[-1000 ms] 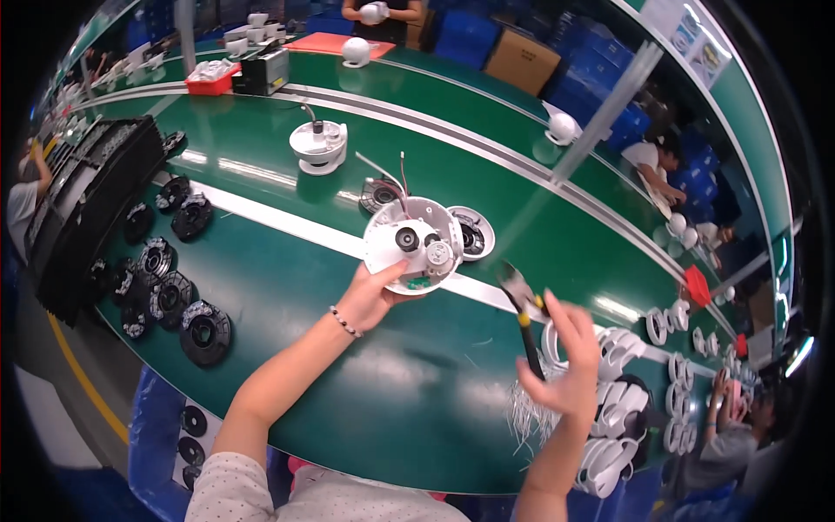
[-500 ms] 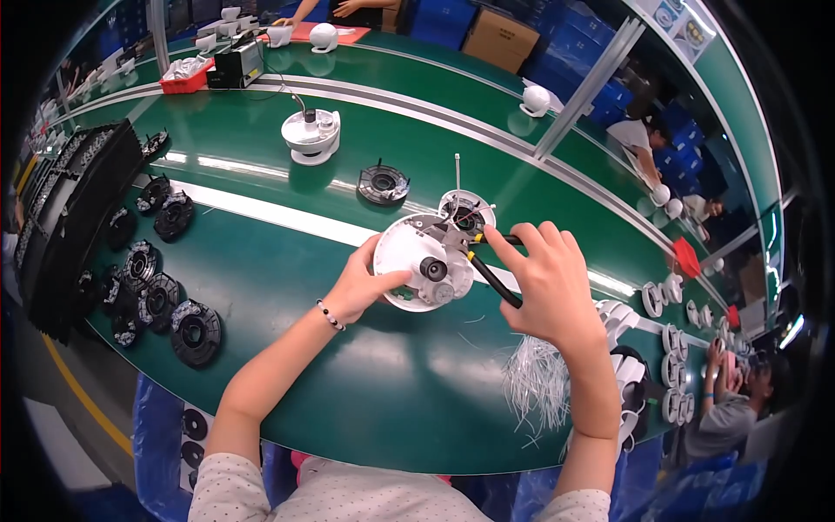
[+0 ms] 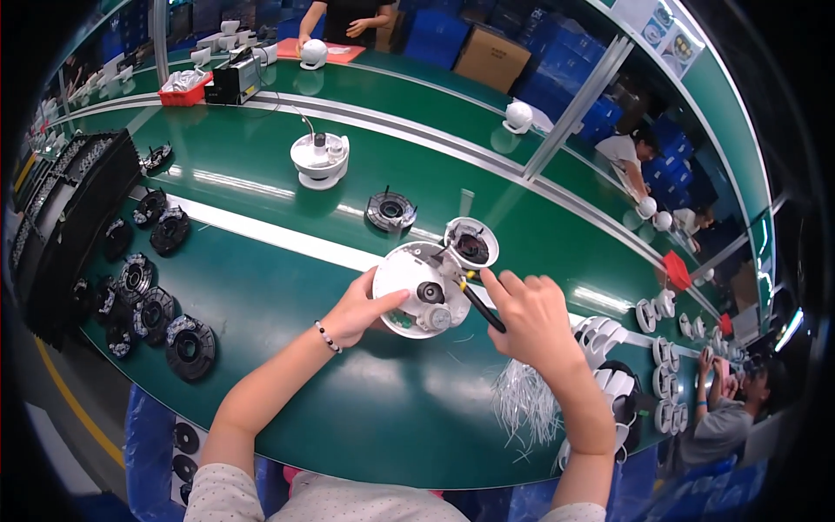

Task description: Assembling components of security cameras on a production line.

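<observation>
My left hand [image 3: 355, 311] grips the rim of a round white plastic housing [image 3: 396, 277], thumb over the edge. Inside it sit a black lens barrel [image 3: 430, 293] and a pale round part. Against its far right edge leans a smaller white cup [image 3: 494, 254] with a black ring-shaped part inside. My right hand [image 3: 537, 320] is closed round black-handled cutting pliers [image 3: 484, 308] with yellow near the jaws. The jaws are at the joint between housing and cup, where fine detail is too small to make out. A small blurred pale piece [image 3: 467, 203] shows just beyond the cup.
Beyond lie a black ring part [image 3: 390, 210] and another white assembly [image 3: 319, 161]. Several black parts [image 3: 190, 346] lie left beside a black rack [image 3: 61, 217]. White ties [image 3: 524, 396] and white curved shells [image 3: 600, 337] are at right. Co-workers sit across and far right.
The handles of the pliers have come together. The thin white strip that stood up above the cup no longer stands there. The whole view has shifted slightly.
</observation>
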The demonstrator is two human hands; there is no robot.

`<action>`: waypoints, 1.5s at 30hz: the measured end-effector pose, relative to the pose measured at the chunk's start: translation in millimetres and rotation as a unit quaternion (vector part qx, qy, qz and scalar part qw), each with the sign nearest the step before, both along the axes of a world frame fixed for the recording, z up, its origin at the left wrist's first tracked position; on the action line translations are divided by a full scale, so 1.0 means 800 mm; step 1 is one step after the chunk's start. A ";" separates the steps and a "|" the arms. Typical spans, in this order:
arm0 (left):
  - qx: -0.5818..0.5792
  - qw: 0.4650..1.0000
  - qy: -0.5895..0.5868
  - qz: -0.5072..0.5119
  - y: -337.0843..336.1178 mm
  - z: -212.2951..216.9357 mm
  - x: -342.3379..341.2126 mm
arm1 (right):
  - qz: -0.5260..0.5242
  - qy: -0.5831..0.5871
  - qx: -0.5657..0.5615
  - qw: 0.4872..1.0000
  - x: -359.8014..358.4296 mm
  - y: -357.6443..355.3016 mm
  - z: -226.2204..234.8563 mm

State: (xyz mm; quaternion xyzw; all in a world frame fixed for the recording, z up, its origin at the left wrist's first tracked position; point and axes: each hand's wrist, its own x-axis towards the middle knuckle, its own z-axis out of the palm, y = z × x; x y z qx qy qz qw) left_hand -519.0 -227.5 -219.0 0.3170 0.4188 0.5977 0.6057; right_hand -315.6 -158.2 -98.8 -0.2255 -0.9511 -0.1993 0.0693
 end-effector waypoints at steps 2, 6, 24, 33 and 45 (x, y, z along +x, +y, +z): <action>-0.024 0.997 -0.069 -0.015 0.000 -0.011 0.003 | 0.003 0.093 -0.063 0.994 0.021 -0.003 -0.008; -0.096 0.984 -0.153 -0.003 0.001 -0.029 0.013 | -0.052 0.355 -0.171 0.918 0.055 -0.019 -0.048; -0.029 0.983 -0.034 -0.178 0.318 -0.002 0.231 | 0.127 0.464 -0.154 0.863 0.110 -0.064 -0.198; -0.082 0.988 0.057 -0.116 0.430 -0.091 0.313 | 0.079 0.451 -0.142 0.878 0.122 -0.057 -0.194; -0.036 0.556 0.823 -0.112 0.285 -0.054 0.047 | 0.089 0.445 -0.119 0.883 0.117 -0.061 -0.193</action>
